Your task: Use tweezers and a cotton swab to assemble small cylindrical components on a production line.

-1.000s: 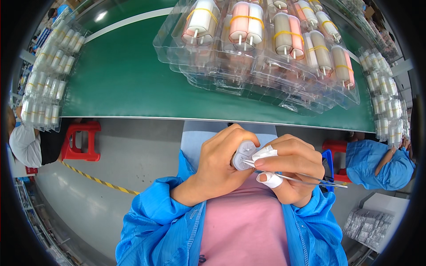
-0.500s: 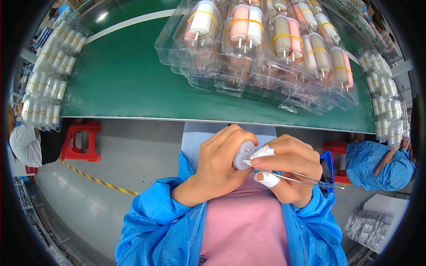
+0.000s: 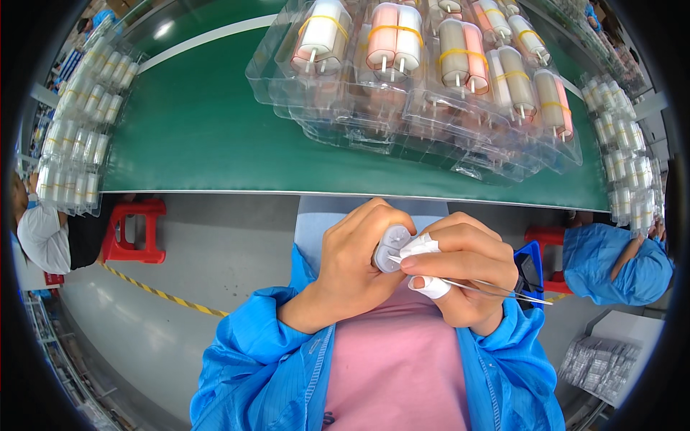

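My left hand (image 3: pixel 359 262) is closed round a double-barrelled tube assembly (image 3: pixel 393 248), whose grey two-lobed end faces up and to the right; the rest of it is hidden in my palm. In my right hand (image 3: pixel 467 273) a pair of metal tweezers (image 3: pixel 503 291) is gripped, tips against or just over the near lobe of the grey end. White tape wraps my right thumb and a finger. Whether the tips pinch anything, I cannot tell. Both hands are in front of my chest, short of the bench edge.
On the green bench (image 3: pixel 194 144) stand stacked clear plastic trays (image 3: pixel 345 118) with banded pink, white and grey twin tubes (image 3: pixel 394 43). More tube packs (image 3: pixel 72 158) line the left and right. A red stool (image 3: pixel 135 230), a blue bin (image 3: pixel 530 269) and seated co-workers (image 3: pixel 614 262) flank me.
The tweezers and my right hand have shifted slightly left and up, staying at the grey end. My left hand keeps its hold. The whole view has moved a little.
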### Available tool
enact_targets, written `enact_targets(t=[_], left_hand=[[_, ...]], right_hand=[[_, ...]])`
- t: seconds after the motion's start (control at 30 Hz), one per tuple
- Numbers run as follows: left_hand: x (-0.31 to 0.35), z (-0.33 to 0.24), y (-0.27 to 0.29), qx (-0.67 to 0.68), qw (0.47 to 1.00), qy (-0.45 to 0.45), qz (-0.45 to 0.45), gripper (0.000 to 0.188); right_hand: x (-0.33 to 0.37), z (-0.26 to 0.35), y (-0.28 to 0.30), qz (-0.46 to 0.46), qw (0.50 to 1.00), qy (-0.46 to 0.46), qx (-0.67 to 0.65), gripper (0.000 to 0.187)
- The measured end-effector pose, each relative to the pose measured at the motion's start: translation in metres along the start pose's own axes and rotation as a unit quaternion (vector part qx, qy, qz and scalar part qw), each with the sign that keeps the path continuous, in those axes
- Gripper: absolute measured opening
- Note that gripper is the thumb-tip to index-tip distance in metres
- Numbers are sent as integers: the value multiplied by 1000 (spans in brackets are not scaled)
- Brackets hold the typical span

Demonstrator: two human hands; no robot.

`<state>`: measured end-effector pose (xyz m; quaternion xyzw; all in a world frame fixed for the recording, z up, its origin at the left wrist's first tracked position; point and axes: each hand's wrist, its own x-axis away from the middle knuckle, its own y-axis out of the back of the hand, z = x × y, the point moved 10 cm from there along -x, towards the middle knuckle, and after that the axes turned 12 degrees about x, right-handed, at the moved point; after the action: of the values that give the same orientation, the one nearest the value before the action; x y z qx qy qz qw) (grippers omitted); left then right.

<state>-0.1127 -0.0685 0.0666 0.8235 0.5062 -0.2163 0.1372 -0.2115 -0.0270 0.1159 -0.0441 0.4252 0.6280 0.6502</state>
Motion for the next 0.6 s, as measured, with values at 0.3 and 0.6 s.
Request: enact_targets(t=[0.3, 0.6], left_hand=[[0, 0, -1, 24, 1000, 18, 7, 32], [1, -3, -2, -25, 999, -23, 7, 32]], right_hand=[[1, 0, 4, -14, 1000, -6, -6, 25], [-1, -1, 3, -11, 1000, -19, 13, 20]])
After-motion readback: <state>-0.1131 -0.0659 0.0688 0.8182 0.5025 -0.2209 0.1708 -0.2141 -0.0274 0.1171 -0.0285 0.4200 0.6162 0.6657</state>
